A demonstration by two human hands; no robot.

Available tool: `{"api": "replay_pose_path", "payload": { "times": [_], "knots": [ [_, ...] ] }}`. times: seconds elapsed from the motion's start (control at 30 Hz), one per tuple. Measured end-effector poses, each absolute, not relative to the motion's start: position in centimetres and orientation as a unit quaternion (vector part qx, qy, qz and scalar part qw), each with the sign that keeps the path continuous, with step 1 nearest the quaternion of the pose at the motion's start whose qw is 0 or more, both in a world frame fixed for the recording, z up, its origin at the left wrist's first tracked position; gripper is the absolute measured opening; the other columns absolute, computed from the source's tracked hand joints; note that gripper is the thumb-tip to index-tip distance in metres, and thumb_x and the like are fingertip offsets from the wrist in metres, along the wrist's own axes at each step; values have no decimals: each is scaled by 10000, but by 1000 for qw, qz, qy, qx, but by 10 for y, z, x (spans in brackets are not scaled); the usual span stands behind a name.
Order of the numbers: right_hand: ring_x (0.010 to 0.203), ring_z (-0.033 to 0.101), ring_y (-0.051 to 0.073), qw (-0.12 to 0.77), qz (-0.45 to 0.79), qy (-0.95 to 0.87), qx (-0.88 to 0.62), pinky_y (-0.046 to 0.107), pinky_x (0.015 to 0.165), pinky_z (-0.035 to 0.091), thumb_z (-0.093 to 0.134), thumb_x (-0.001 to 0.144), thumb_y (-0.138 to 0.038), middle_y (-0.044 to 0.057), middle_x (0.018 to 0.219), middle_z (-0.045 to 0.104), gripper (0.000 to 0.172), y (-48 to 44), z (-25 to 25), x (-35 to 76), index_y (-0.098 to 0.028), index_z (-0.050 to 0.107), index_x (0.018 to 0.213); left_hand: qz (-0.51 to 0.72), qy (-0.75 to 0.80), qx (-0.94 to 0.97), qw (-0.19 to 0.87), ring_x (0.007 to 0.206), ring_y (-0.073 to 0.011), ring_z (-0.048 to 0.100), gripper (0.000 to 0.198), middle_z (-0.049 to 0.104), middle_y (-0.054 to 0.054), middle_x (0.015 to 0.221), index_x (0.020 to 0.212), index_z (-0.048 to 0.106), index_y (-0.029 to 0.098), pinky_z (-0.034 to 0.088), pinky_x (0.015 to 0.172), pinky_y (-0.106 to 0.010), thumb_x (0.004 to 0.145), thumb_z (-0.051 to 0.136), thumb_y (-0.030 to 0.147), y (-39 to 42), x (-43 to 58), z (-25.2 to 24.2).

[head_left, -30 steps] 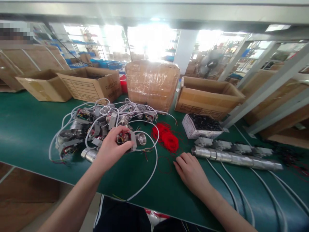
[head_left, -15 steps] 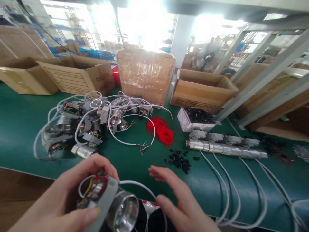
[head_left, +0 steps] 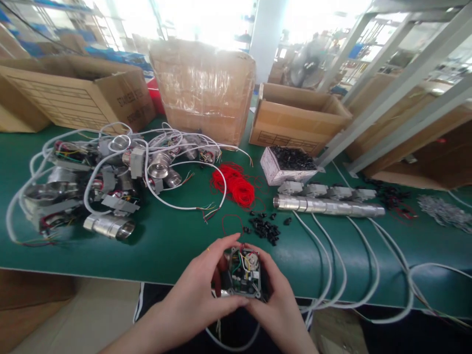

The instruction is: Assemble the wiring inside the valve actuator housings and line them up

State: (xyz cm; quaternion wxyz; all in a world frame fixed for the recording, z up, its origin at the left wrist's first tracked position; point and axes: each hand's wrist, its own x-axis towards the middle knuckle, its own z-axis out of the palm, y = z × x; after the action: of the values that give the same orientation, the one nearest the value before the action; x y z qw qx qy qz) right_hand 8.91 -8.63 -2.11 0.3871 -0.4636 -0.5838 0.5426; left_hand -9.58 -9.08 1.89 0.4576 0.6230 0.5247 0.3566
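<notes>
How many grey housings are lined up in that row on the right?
4. Along the far side of the silver metal fittings, left to right: first housing, second housing, third housing, fourth housing. None seems hidden in that row.

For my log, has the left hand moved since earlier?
Yes: the left hand moved right and toward the body, judged against the red wire bundle.

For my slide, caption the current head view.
Left hand and right hand hold an open wired unit near black parts and red wire.
</notes>
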Motion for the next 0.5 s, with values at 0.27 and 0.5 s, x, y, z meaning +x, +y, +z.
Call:
{"api": "replay_pose_path", "payload": {
  "times": [0.27, 0.5],
  "knots": [
    [1133, 706, 295, 401, 504, -605, -468, 399, 952, 602, 885, 700, -274, 50, 1239, 729, 601, -87, -18, 101, -319, 653, 1252, 396, 487, 680, 378, 955, -180, 685, 566, 661, -39, 1249, 1210, 660, 295, 602, 750, -235, 722, 865, 98, -93, -108, 17],
    [1122, 707, 276, 402, 505, -604, -467, 368, 942, 594, 885, 727, -340, 52, 1238, 732, 579, -86, -21, 100, -309, 648, 1255, 443, 483, 710, 256, 772, -139, 678, 148, 680, -17, 912, 1028, 678, 209, 588, 679, -206, 901, 745, 172, -107, -108, 17]
  ]
}}
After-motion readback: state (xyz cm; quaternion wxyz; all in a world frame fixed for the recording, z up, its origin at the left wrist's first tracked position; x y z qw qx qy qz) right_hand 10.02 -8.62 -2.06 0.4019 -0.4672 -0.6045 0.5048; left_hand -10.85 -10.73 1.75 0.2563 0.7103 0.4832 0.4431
